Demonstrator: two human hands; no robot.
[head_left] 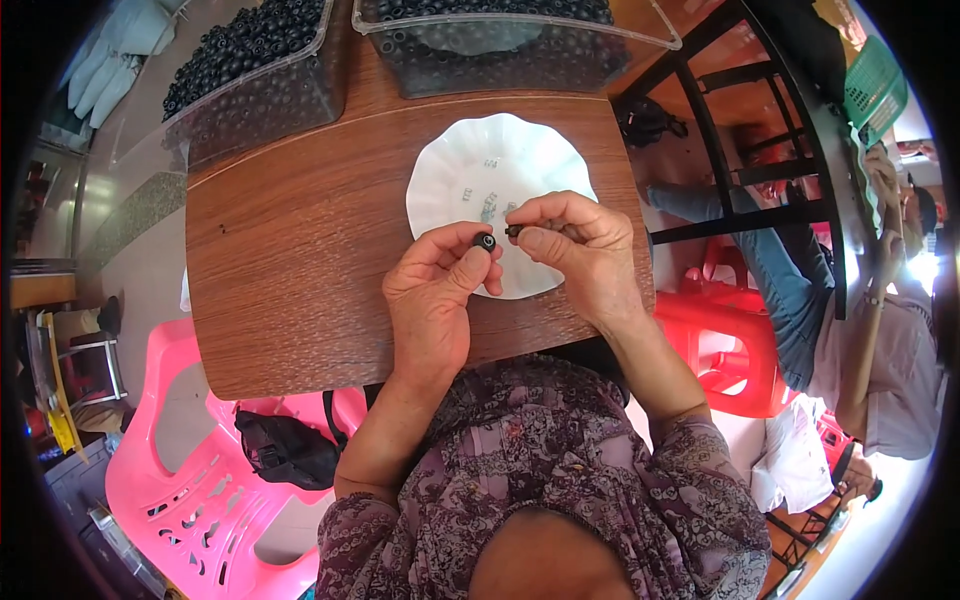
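Above the near edge of a white scalloped plate (440,165), my two hands are close together. My left hand (437,285) pinches a small round black part (485,241) with a hole in its end. Between the thumb and forefinger of my right hand (585,255) sits a smaller dark piece (514,230), its kind too small to make out. The two pieces are a short gap apart. Several tiny clear, spring-like pieces (489,205) lie on the plate.
Two clear plastic bins, one at the far left (265,120) and one at the far middle (500,65), hold heaps of black round parts. They stand on the wooden table (290,270). A pink chair (190,480) with a black bag (285,450) is at left; red stools (725,350) and a seated person (870,370) are at right.
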